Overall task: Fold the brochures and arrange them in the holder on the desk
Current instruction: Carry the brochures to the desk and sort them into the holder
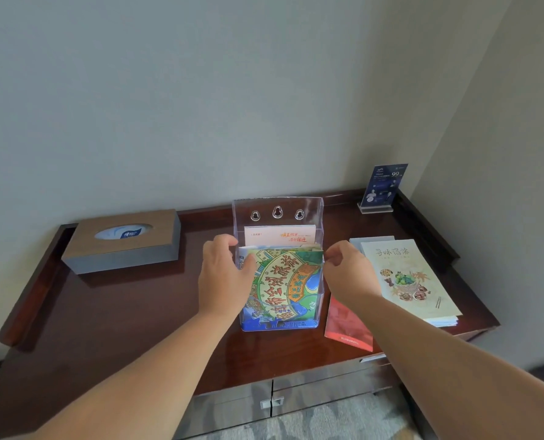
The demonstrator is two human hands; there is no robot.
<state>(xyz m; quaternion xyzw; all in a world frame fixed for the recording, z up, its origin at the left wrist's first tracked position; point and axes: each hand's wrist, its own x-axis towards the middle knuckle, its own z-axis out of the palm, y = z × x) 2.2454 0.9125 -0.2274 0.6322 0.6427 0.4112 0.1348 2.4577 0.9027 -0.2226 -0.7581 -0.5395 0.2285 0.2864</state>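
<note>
A clear acrylic holder [278, 206] stands mid-desk with two tiers. A white brochure with orange print [280, 235] sits in its back tier. A colourful green and blue folded brochure [288, 287] fills the front tier. My left hand [224, 276] grips the left edge of that brochure and the holder's front, thumb across the cover. My right hand [346, 271] pinches the brochure's top right corner at the holder's right wall. A beige food brochure [413, 281] lies on a stack to the right, and a red brochure [343, 325] lies flat beneath my right forearm.
A brown tissue box [123, 241] sits at the desk's left rear. A blue sign in a small acrylic stand [381, 188] occupies the back right corner. The dark wooden desk [121, 312] has raised side rails, walls behind and right, and drawers below.
</note>
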